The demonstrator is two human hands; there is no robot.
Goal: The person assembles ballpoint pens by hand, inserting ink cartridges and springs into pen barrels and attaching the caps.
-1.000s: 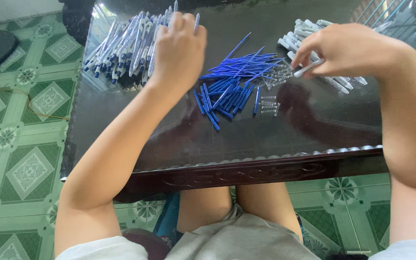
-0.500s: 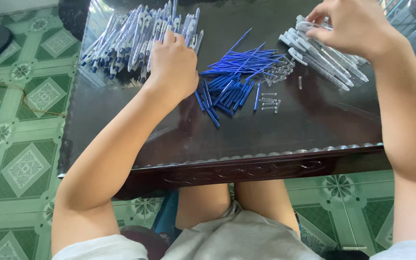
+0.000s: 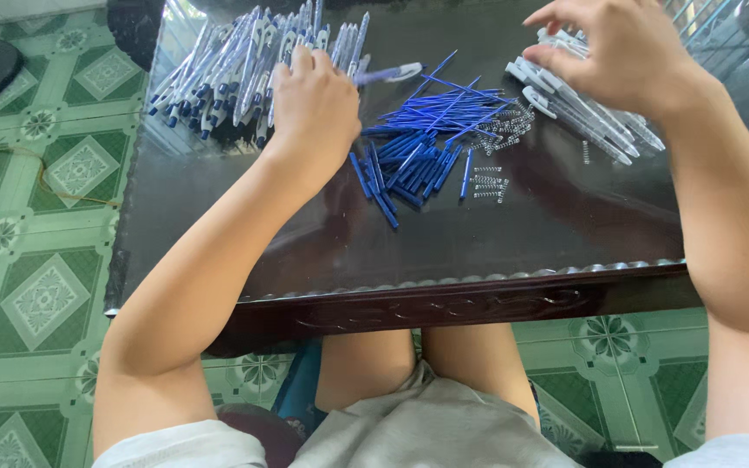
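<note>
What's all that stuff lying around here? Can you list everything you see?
finished pens: a heap, blue and white, table's far left
blue refills: a pile, table's middle
springs: a few, silvery, right of the refills
clear pen barrels: a pile, whitish, far right
table: one, dark and glossy
floor tiles: green, patterned
left hand: holding one pen beside the heap
right hand: over the barrels, fingers spread

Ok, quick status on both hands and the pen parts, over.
Left hand resting beside assembled pens. Right hand open over clear barrels. Blue refills and springs between, unobstructed.
</note>
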